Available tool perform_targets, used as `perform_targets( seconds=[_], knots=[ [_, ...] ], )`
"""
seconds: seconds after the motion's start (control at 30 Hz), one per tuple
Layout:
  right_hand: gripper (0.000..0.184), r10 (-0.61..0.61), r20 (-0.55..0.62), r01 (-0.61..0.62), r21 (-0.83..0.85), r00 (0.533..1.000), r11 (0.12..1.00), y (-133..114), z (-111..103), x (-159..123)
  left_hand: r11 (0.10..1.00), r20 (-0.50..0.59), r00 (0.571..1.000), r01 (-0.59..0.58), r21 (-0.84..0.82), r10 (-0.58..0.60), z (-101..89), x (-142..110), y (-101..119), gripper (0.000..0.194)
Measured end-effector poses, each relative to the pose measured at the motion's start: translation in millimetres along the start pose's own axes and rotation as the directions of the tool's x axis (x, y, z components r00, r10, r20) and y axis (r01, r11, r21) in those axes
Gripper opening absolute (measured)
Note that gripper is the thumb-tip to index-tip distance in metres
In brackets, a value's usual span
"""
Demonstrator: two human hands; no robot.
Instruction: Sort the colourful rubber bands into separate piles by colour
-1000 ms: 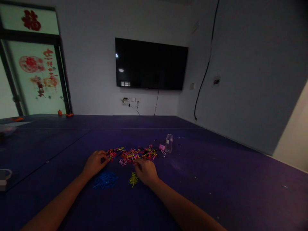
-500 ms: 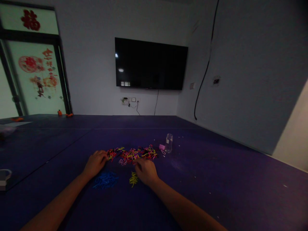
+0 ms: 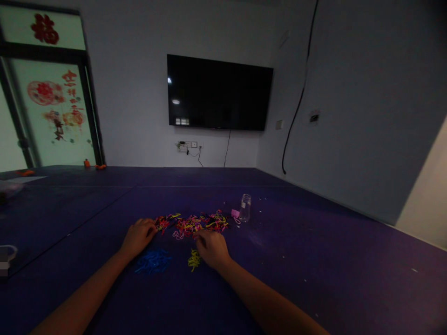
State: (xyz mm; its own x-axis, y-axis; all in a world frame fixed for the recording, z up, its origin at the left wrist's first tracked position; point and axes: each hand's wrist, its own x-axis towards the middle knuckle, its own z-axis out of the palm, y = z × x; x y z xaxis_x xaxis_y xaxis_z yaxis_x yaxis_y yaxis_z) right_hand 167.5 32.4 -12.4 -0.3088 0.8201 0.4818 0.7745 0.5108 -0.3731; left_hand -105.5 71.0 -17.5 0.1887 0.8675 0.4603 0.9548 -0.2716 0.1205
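Note:
A mixed heap of red, pink, yellow and black rubber bands (image 3: 188,224) lies across the purple floor in front of me. My left hand (image 3: 139,235) rests at the heap's left end, fingers bent together against its edge. At the near side of the heap, my right hand (image 3: 212,246) has its fingers curled into a pinch, the tips turned from view. What either hand holds is hidden. Beside my left wrist sits a pile of blue rubber bands (image 3: 153,261). A smaller bunch of yellow rubber bands (image 3: 193,260) lies just left of my right hand.
Behind the heap's right end stands a clear jar (image 3: 245,208) with a pink lid (image 3: 235,213) beside it. White bits are scattered on the purple floor (image 3: 296,279). A television (image 3: 220,93) hangs on the far wall. Small orange objects (image 3: 100,167) lie near the door.

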Motion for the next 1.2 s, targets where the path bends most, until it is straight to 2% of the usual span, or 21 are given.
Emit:
perform_targets(
  seconds=[0.17, 0.47, 0.83, 1.1, 1.2],
  knots=[
    [0.029, 0.013, 0.031, -0.012, -0.038, 0.999, 0.999, 0, -1, 0, 1.000, 0.007, 1.000, 0.003, -0.011, -0.003, 0.4, 2, 1, 0.023],
    [0.027, 0.001, 0.023, -0.001, -0.013, 1.000, 1.000, 0, -1, 0, 0.999, -0.056, 0.998, 0.009, -0.049, -0.012, -0.7, 2, -2, 0.024],
    [0.028, 0.013, 0.031, -0.012, -0.019, 0.999, 1.000, 0, 0, 1, 0.997, 0.038, 0.998, 0.055, 0.048, -0.057, -12.3, -2, 11, 0.019],
    [0.029, 0.004, 0.025, -0.003, -0.025, 1.000, 1.000, 2, 1, 1, 0.992, 0.119, 0.987, 0.102, 0.074, -0.110, -3.1, 2, 6, 0.021],
    [0.029, 0.008, 0.031, -0.007, -0.041, 1.000, 0.999, 2, 1, 1, 0.995, 0.096, 0.991, 0.092, 0.046, -0.096, -1.2, 1, 4, 0.019]
  ],
)
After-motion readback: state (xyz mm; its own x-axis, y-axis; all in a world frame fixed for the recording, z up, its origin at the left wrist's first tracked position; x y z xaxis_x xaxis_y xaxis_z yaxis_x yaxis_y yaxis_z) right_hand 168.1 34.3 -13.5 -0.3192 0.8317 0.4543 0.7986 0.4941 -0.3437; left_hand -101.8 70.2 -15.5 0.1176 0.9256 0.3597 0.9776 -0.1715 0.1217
